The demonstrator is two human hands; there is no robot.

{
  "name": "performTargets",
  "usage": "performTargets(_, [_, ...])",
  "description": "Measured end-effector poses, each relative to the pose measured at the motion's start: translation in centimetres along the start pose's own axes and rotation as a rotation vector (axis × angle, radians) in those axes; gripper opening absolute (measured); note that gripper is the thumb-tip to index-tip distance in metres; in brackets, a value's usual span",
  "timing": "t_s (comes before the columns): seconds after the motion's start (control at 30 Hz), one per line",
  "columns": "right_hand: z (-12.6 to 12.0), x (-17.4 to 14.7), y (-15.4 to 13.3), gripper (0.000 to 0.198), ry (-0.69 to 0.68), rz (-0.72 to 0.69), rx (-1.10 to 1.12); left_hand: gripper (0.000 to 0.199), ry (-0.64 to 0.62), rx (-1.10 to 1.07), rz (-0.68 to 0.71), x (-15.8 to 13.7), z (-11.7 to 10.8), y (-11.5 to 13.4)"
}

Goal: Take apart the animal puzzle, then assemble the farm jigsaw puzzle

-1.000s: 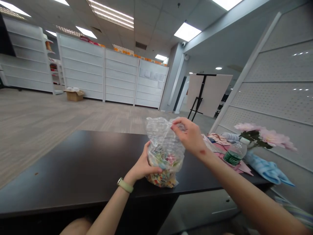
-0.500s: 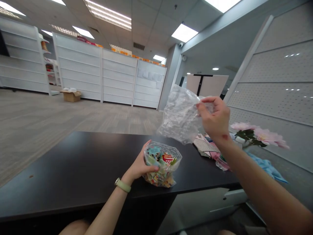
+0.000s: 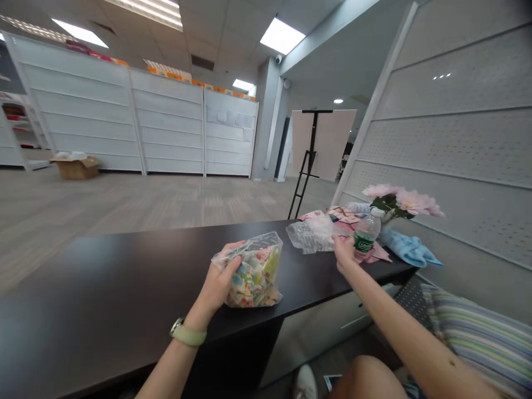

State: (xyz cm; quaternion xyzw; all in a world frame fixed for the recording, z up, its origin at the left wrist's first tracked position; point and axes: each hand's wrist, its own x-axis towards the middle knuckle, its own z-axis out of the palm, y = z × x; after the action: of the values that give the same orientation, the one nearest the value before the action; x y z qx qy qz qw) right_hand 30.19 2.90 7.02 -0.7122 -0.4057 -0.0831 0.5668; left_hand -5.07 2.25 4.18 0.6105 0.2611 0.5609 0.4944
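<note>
My left hand (image 3: 220, 274), with a pale green watch on the wrist, grips the upper left side of a clear plastic bag (image 3: 255, 271). Colourful flat pieces fill this bag, which stands on the dark table near its front edge. Further right, my right hand (image 3: 344, 252) has its fingers closed at the edge of a crumpled clear plastic bag (image 3: 311, 234) that lies low over the table. A plastic bottle (image 3: 366, 235) with a green label stands just beside that hand. Pink cloths (image 3: 343, 215) lie behind the crumpled bag.
Pink flowers (image 3: 409, 200) and a blue cloth (image 3: 409, 248) are at the right end of the dark table (image 3: 137, 277). A striped cushion (image 3: 477, 327) lies below on the right. Beyond the table stand an easel (image 3: 311, 149), white shelving (image 3: 166, 122) and a cardboard box (image 3: 77, 167).
My right hand has lowered the crumpled bag from the air to the table's right side. The filled bag's mouth has narrowed under my left hand. The view has turned right.
</note>
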Motion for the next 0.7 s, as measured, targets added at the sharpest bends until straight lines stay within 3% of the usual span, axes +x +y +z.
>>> performTargets(0.07, [0.6,-3.5,1.4,0.073,-0.041,0.013,0.045,0.031,0.113,-0.029,-0.028,0.8,-0.1,-0.7])
performTargets(0.13, [1.4,-7.2,1.9,0.078,-0.151,-0.027,0.151,0.027,0.203,-0.042,-0.058,1.6,-0.2,-1.3])
performTargets(0.2, [2.2,-10.4,1.3,0.072,-0.407,-0.089,0.415,0.031,0.293,-0.049,-0.089,2.0,0.0,-1.6])
performTargets(0.27, [3.1,-12.4,-0.6,0.066,-0.65,-0.06,0.634,0.038,0.377,-0.041,-0.082,2.1,0.5,-1.4])
performTargets(0.3, [3.4,-13.0,-1.9,0.065,-0.743,-0.032,0.717,0.04,0.374,-0.03,-0.061,2.0,0.9,-1.1])
performTargets(0.37, [3.9,-13.2,-4.7,0.062,-0.853,-0.023,0.827,0.042,0.228,0.05,0.003,1.5,1.7,-0.4])
performTargets(0.47, [4.4,-12.6,-7.8,0.054,-0.894,-0.21,0.814,0.068,-0.088,0.272,0.068,0.9,2.2,0.1])
performTargets(0.53, [4.8,-12.4,-8.5,0.042,-0.846,-0.297,0.758,0.073,-0.133,0.344,0.057,0.9,1.8,-0.1])
performTargets(0.6, [5.3,-12.4,-8.2,0.036,-0.776,-0.227,0.747,0.059,-0.097,0.358,0.013,1.2,1.3,-0.4])
performTargets(0.7, [5.8,-12.5,-7.5,0.042,-0.702,0.014,0.823,0.043,-0.029,0.349,-0.033,2.0,1.4,-0.1])
